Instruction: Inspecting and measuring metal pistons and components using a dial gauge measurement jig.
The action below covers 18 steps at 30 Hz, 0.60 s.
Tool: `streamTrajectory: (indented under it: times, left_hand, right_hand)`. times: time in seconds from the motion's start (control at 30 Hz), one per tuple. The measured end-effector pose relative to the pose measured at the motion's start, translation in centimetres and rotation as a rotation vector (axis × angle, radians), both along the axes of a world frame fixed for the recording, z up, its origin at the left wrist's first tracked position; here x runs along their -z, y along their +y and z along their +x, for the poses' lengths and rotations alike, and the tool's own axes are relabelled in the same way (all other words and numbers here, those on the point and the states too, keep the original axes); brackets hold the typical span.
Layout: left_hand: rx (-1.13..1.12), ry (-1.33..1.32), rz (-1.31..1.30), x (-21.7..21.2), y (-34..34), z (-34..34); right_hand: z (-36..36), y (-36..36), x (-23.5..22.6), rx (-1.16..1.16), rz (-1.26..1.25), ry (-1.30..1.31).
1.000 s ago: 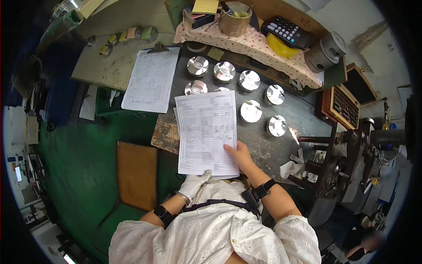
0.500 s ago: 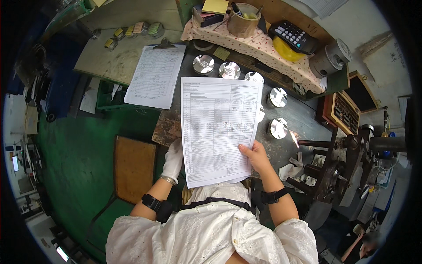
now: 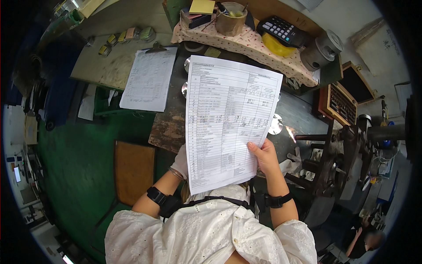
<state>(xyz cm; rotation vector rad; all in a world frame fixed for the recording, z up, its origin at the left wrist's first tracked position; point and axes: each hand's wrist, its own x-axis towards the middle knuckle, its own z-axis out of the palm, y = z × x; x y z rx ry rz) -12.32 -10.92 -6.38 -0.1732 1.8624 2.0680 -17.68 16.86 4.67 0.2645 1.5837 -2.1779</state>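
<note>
The right hand [image 3: 267, 158] is gripping a printed form [image 3: 231, 125] along its edge
The gloved left hand [image 3: 180, 162] is reaching partly behind it, its grip hidden.

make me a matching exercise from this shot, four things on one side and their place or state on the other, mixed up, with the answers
Things:
1. right hand
2. left hand
3. calculator
4. clipped papers

Places and states:
A. black casing, next to the yellow object
B. bare, thumb on the front of the printed sheet
C. white, lying to the left of the printed sheet
D. gloved, partly hidden behind the printed sheet

Right pairs: 1-B, 2-D, 3-A, 4-C
</note>
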Motion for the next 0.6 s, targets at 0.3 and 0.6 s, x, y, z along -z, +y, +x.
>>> streamTrajectory:
  times: [0.3,0.6]
  left_hand:
    - [-0.313,-0.163,0.237,-6.6,1.4,-2.4]
    - [-0.330,-0.109,0.264,-7.8,1.4,-3.0]
  right_hand:
    - [0.2,0.5,0.5,0.058,0.079,0.069]
    - [0.1,0.7,0.3,0.064,0.122,0.091]
